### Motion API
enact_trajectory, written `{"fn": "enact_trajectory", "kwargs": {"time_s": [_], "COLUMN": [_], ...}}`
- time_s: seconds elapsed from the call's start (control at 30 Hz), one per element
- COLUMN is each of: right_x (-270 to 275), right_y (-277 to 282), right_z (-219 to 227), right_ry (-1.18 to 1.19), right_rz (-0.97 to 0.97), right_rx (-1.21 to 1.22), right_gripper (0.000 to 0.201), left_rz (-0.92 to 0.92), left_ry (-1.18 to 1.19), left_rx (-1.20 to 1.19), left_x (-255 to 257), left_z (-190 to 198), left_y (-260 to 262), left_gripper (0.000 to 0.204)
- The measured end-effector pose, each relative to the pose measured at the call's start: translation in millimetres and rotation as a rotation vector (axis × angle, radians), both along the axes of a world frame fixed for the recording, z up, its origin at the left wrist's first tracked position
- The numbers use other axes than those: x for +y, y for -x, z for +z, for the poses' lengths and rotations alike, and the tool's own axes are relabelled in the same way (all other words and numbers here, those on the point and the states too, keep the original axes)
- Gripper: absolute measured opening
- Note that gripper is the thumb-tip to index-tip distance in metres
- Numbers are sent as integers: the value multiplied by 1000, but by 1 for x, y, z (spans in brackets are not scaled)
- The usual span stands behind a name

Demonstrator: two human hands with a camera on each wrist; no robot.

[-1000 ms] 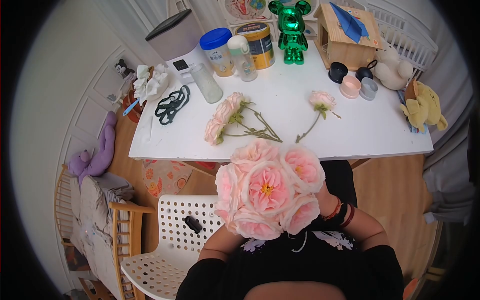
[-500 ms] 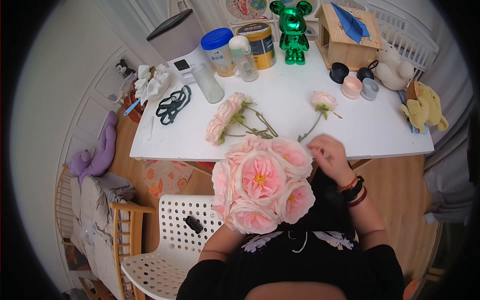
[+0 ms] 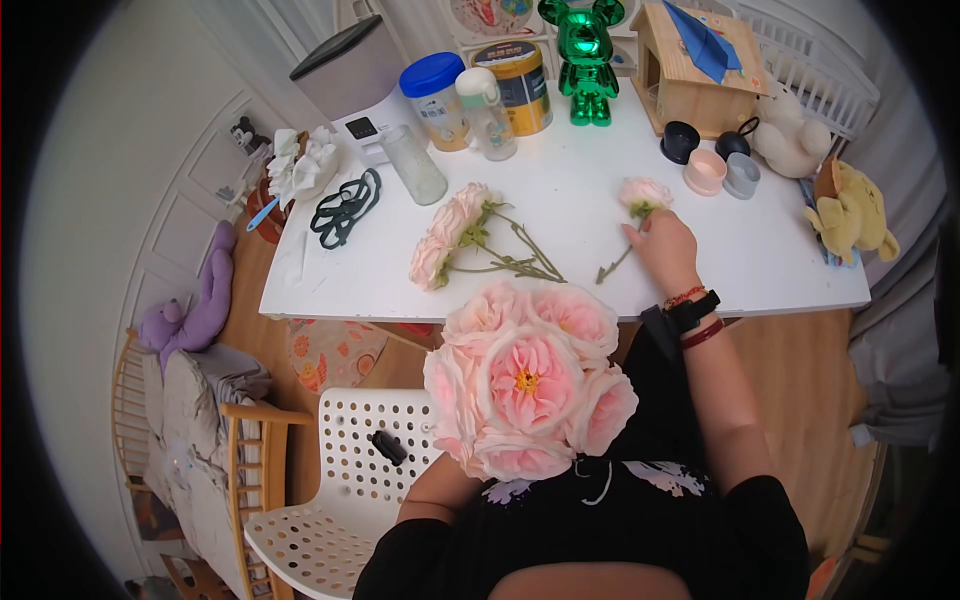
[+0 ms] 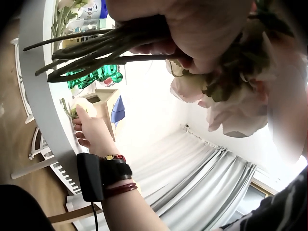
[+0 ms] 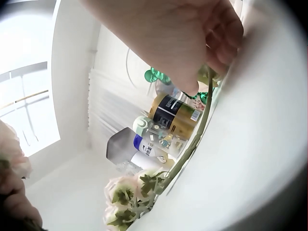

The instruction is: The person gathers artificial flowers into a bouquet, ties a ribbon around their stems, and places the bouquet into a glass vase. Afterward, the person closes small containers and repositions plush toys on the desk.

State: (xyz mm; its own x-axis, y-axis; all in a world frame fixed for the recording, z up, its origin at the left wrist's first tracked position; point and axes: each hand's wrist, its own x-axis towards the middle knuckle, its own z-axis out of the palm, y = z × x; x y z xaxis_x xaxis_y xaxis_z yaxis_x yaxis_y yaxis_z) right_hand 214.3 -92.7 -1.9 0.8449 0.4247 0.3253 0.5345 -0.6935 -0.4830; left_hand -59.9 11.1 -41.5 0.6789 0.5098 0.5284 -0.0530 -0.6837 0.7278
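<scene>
A bunch of large pink roses (image 3: 525,380) hides my left hand from the head camera. In the left wrist view, that left hand (image 4: 207,29) grips the bunch by its green stems (image 4: 101,48), whose cut ends stick out past the fist. My right hand (image 3: 666,250) is over the table at a single pale pink rose (image 3: 645,192). Its thumb and fingers close around the stem (image 5: 204,115) just below the bloom. Further left on the table lie more pale roses (image 3: 450,232), their stems pointing right.
Dark green straps (image 3: 345,208), a frosted glass (image 3: 412,172), a bottle (image 3: 487,125) and tubs stand or lie at the back left. A green bear figure (image 3: 586,65), a wooden house (image 3: 695,80) and small cups (image 3: 704,175) are at the back right. A white chair (image 3: 350,480) is at my left.
My right hand has come out from behind the bunch, moved forward over the table, and reached the single rose's stem. The bunch stays in the left hand, shifting slightly.
</scene>
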Motion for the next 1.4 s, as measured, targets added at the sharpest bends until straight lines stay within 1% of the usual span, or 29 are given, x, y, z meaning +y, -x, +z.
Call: {"fn": "enact_trajectory", "kwargs": {"time_s": [0.1, 0.23, 0.3, 0.33, 0.4, 0.43, 0.5, 0.53, 0.6, 0.63, 0.7, 0.77, 0.8, 0.83, 0.87, 0.9, 0.93, 0.97, 1.0, 1.03, 1.1, 1.13, 1.2, 1.23, 1.3, 1.33, 1.37, 1.4], "right_x": [3, 0, -7, -10, -17, -20, -24, -26, -31, -33, -37, -44, -48, -48, -46, -47, -48, -46, -50, -45, -41, -39, -37, -35, -33, -33, -32, -31], "right_y": [-5, -15, -17, -18, -21, -20, -16, -14, -5, 0, 12, 26, 33, 48, 68, 83, 91, 101, 112, 120, 130, 134, 139, 140, 142, 142, 141, 140], "right_z": [0, -5, -5, -6, -9, -10, -10, -9, -4, -2, 1, -1, -2, 7, 25, 33, 16, 9, 9, 9, 18, 19, 19, 22, 27, 26, 23, 21], "right_ry": [63, 114, -6, -5, -120, -119, -267, -266, -374, -373, -621, -590, -559, -559, -543, -518, -619, -712, -802, -755, -592, -594, -514, -515, -560, -560, -630, -700], "right_rz": [-2, 2, 10, 12, 40, 40, 82, 82, 105, 105, 173, 185, 195, 196, 340, 479, 562, 638, 798, 766, 850, 851, 809, 811, 741, 739, 749, 758], "right_rx": [34, 40, 144, 143, 158, 159, 216, 216, 263, 264, 366, 343, 322, 321, 41, -239, 48, 340, 422, 440, 240, 239, 298, 297, 296, 297, 363, 427], "right_gripper": [30, 28, 24, 24, 23, 23, 23, 23, 20, 20, 16, 15, 13, 13, 14, 20, 29, 39, 51, 52, 50, 50, 45, 45, 51, 51, 47, 43], "left_rz": [3, 11, 16, 20, 25, 27, 31, 32, 35, 37, 40, 43, 23, 3, -204, -204, -232, -261, -245, -221, -371, -371, -367, -365, -362, -362, -364, -366], "left_ry": [-15, -31, -40, -44, -54, -58, -67, -72, -81, -85, -94, -101, 171, 442, 792, 791, 850, 910, 933, 921, 774, 771, 728, 707, 667, 648, 630, 611], "left_rx": [4, 7, 8, 10, 13, 15, 18, 19, 22, 24, 27, 25, -5, -36, -171, -171, -184, -195, -129, -83, -179, -180, -157, -146, -120, -106, -91, -78], "left_x": [7, 5, 6, 4, 7, 6, 3, 4, 8, 11, 15, 16, 20, 23, 13, 12, 11, 10, 11, 8, 3, 3, -1, -4, -7, -8, -11, -12], "left_z": [3, 4, 5, 5, 6, 5, 3, 5, 8, 10, 15, 9, -2, -7, 26, 35, 41, 43, 39, 37, 40, 40, 38, 38, 34, 34, 33, 31], "left_y": [3, -12, -15, -16, -17, -15, -9, -8, -17, -21, -31, -34, -40, -45, -47, -50, -53, -54, -51, -54, -55, -55, -54, -59, -51, -54, -59, -51], "left_gripper": [34, 34, 34, 34, 35, 35, 35, 35, 35, 36, 36, 36, 20, 6, 11, 11, 11, 12, 22, 39, 34, 34, 35, 36, 37, 37, 38, 38]}}
